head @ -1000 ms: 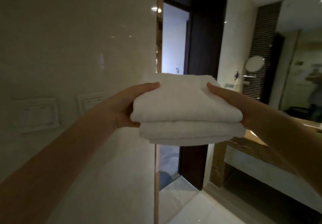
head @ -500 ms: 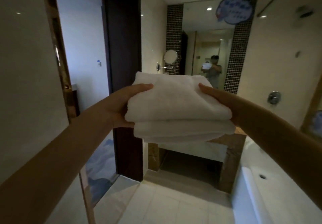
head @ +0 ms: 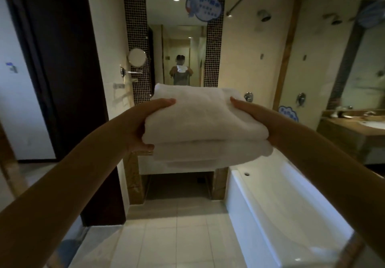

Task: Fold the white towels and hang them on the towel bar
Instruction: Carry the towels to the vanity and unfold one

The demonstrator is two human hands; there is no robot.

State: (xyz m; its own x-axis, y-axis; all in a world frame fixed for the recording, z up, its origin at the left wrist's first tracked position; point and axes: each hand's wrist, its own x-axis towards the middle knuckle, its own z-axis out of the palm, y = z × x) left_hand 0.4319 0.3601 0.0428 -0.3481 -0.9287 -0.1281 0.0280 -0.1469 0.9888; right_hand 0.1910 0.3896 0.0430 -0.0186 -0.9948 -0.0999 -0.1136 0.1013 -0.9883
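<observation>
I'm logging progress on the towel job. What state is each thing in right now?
Stack of folded white towels: folded, held in the air, not hung.
Left hand: gripping the stack's left edge.
Right hand: gripping the stack's right edge.
White bathtub: looks dry, nothing seen inside.
Round wall-mounted shaving mirror: swung out on its arm.

Ahead of you: a tall wall mirror (head: 179,38) flanked by dark mosaic tile strips (head: 214,44), a blue cloud-shaped sticker (head: 204,4) at its top right corner. To its left — a round swing-arm mirror (head: 136,57) on the wall beside a dark door frame (head: 62,80). At your right: a white bathtub (head: 270,201), a shower head (head: 264,15) above it, pale floor tiles (head: 173,236) alongside — a washbasin (head: 373,124) at the far edge.
</observation>
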